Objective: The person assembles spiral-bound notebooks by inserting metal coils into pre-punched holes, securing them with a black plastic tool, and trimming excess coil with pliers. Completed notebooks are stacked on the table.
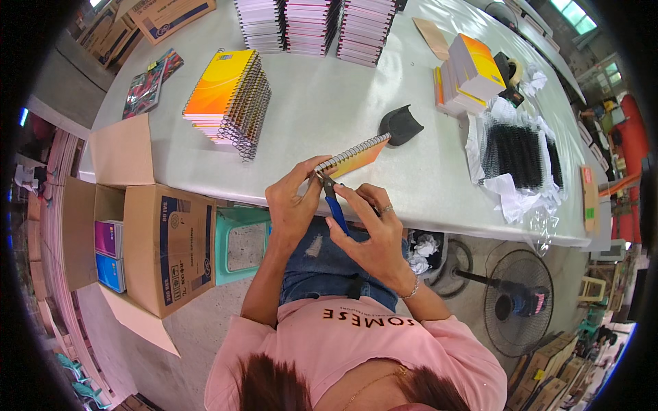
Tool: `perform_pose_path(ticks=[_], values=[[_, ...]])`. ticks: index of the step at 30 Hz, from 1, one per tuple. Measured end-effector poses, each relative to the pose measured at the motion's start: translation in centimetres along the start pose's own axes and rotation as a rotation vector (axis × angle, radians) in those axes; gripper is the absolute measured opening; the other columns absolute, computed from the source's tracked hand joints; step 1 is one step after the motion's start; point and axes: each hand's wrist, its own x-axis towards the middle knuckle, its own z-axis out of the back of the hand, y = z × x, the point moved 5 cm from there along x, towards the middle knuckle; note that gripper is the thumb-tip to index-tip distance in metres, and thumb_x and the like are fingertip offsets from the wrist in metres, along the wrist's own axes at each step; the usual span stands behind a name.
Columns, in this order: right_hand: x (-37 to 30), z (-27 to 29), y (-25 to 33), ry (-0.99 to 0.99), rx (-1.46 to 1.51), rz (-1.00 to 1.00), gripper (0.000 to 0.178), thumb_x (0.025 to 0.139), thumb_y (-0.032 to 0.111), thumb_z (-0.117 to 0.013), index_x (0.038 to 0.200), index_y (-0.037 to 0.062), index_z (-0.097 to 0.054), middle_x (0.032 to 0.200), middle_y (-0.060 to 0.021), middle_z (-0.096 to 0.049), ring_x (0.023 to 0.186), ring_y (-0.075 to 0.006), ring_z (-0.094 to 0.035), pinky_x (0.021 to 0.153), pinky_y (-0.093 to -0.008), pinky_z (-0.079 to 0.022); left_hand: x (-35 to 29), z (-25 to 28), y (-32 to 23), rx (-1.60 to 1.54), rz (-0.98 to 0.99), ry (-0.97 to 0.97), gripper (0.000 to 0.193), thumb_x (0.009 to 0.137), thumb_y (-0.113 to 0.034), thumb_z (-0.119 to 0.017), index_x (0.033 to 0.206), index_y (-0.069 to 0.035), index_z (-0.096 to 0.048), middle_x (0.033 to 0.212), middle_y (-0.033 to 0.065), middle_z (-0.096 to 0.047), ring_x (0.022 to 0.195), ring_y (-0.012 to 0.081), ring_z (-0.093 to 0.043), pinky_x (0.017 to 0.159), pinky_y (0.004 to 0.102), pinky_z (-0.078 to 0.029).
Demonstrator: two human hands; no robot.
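Note:
My left hand [293, 198] grips one end of a spiral notebook [359, 159] with an orange and yellow cover, its wire coil facing up. In my right hand [373, 236] is a pair of blue-handled pliers or cutters [335, 207], whose jaws meet the coil's near end beside my left fingertips. Whether the jaws are closed on the wire is too small to tell. Just beyond the notebook, a black curved plastic piece [401, 125] lies on the white table [308, 103].
To the left stands a stack of coil-bound notebooks [223, 85]; taller stacks [312, 26] line the back. Unbound yellow-covered books [473, 68] and black coils [514, 154] on white paper lie right. An open carton [168, 246], a green stool [241, 243] and a fan [517, 301] flank me.

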Motion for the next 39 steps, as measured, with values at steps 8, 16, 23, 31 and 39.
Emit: perform_pose_path(ticks=[8,16,23,31,39], values=[[-0.4,-0.3,-0.4,0.118,0.304,-0.183,0.051,0.082,0.013,-0.077,0.13,0.0077,-0.06,0.101,-0.0127,-0.061,0.082,-0.027,-0.064,0.072,-0.0356,-0.056,-0.4,0.0,-0.4,0.035,-0.024,-0.035,0.03,0.086,0.006,-0.066,0.115,-0.002,-0.071,0.102,0.01,-0.076,0.094,0.0127,-0.071,0.085,0.0281,-0.055],[0.0,-2.0,-2.8,0.514,1.373,-0.746,0.032,0.101,0.027,-0.057,0.123,0.006,-0.047,0.098,-0.0108,-0.065,0.083,-0.0225,-0.068,0.069,-0.0328,-0.055,-0.5,-0.2,-1.0,0.005,0.061,-0.012,0.027,0.089,0.004,-0.067,0.115,-0.002,-0.071,0.098,0.0084,-0.075,0.089,0.0103,-0.069,0.079,0.0249,-0.055],[2.7,6.9,-10.2,0.035,-0.125,-0.205,0.033,0.082,0.01,-0.072,0.113,0.0031,-0.065,0.108,-0.0146,-0.061,0.1,-0.0292,-0.061,0.088,-0.0389,-0.049,2.0,6.6,-3.0,-0.042,0.112,-0.301,0.024,0.09,-0.004,-0.072,0.114,-0.003,-0.073,0.092,0.0011,-0.073,0.077,0.0047,-0.059,0.07,0.0205,-0.048],[1.9,11.3,-16.6,-0.171,-0.402,-0.233,0.025,0.088,0.014,-0.069,0.112,0.0075,-0.066,0.116,-0.0179,-0.059,0.112,-0.0358,-0.053,0.1,-0.0459,-0.038,11.1,17.5,-1.1,-0.283,-0.112,-0.539,0.02,0.094,-0.014,-0.072,0.102,0.003,-0.064,0.09,0.0066,-0.068,0.079,0.0083,-0.061,0.07,0.0217,-0.051],[1.3,11.3,-16.8,-0.185,-0.384,-0.23,0.025,0.091,0.017,-0.067,0.114,0.0084,-0.066,0.116,-0.0168,-0.057,0.113,-0.0349,-0.052,0.103,-0.0451,-0.036,11.8,16.9,2.0,0.277,-0.199,-0.643,0.028,0.091,-0.023,-0.075,0.091,0.001,-0.062,0.086,0.0054,-0.062,0.079,0.0127,-0.055,0.074,0.0297,-0.046]])
